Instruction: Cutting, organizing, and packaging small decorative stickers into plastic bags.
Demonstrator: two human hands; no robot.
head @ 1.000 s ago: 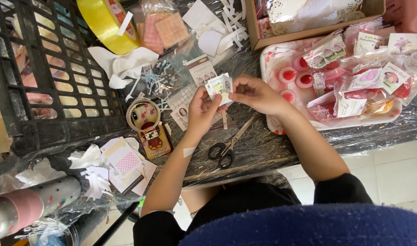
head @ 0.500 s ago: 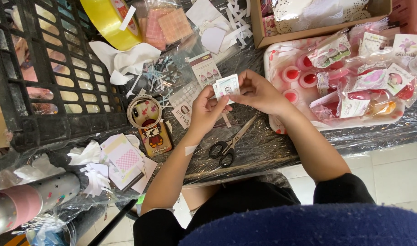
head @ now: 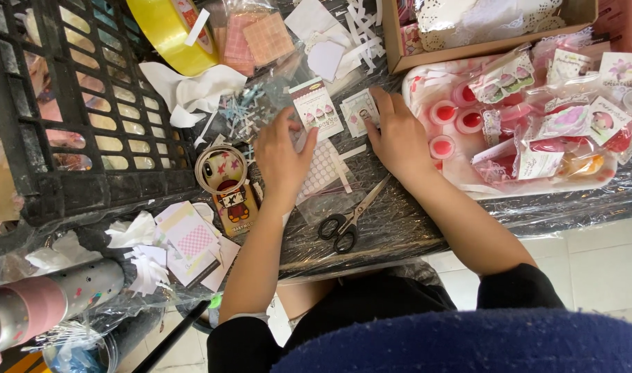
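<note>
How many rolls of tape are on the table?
2. A wide yellow tape roll lies at the top left beside the black plastic crate; a small clear tape roll lies just left of the left hand. Clutter may hide others.

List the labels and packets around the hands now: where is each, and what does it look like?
Paper label: between the hands, white rectangle, pink pictures.
Small card: under the right hand, white.
Sticker sheet: beside the left hand, pale dotted.
Clear packets: on the pink tray at right, red and pink contents.

small white printed card [head: 358, 110], flat on table, under fingers [head: 379, 114]
</note>
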